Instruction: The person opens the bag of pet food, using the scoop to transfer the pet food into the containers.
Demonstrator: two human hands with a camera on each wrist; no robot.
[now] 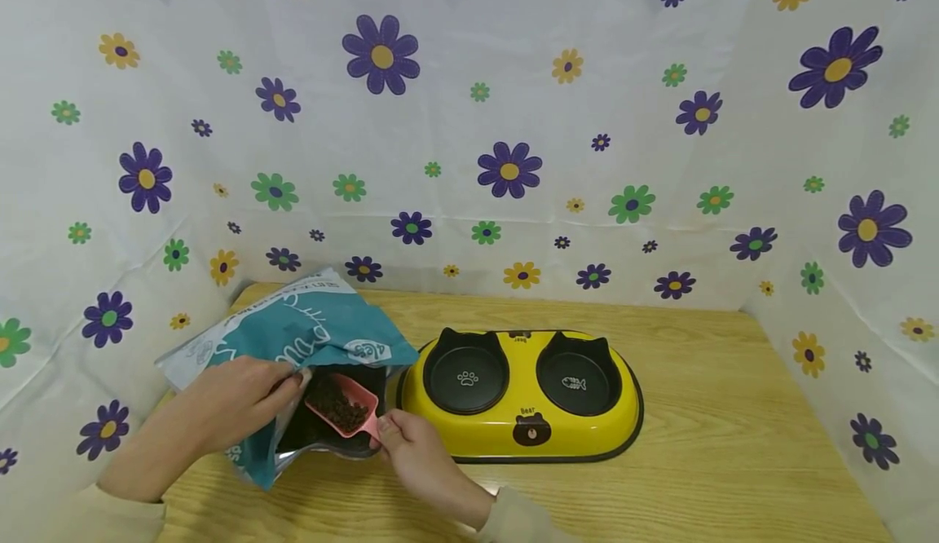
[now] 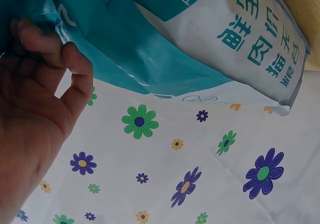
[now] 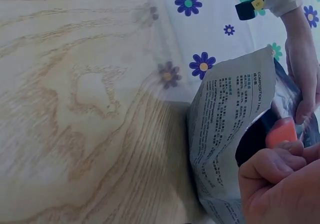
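Observation:
A teal and white pet food bag (image 1: 293, 327) lies tilted on the table with its mouth facing me. My left hand (image 1: 238, 400) pinches the rim of that mouth between thumb and fingers; in the left wrist view the left hand (image 2: 45, 84) is beside the teal side. A pink scoop (image 1: 370, 425) heaped with brown kibble (image 1: 341, 404) is at the bag's opening. My right hand (image 1: 425, 457) grips its handle. In the right wrist view, the scoop (image 3: 282, 132) shows orange-pink between the right hand (image 3: 280, 174) and the dark opening.
To the right of the bag stands a yellow double pet bowl (image 1: 524, 441) with two black cat-eared dishes, the left dish (image 1: 467, 392) marked with a paw and the right dish (image 1: 579, 392) with a fishbone. Flower-printed cloth (image 1: 455, 127) walls the wooden table (image 1: 704, 445) at back and sides.

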